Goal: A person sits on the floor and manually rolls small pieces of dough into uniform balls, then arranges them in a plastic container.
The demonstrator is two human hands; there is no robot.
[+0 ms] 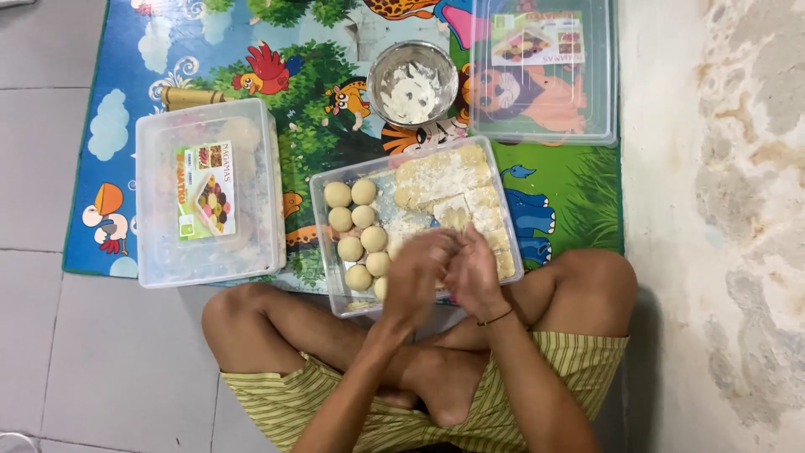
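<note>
Between my palms, pressed together over the near edge of the clear tray [323, 220], I cannot tell what my grip holds; my left hand [417, 281] and right hand [472, 275] hide it. Both cup inward, wrists raised, forearms angled up from my crossed legs, probably so anything dropped lands in the tray. Round dough balls [359, 229] sit in two rows on its left side, floured flat pieces [444, 180] on its right. Beyond stands a metal bowl [412, 82] of flour, with a lidded box [210, 193] left, on the picture mat [310, 126].
</note>
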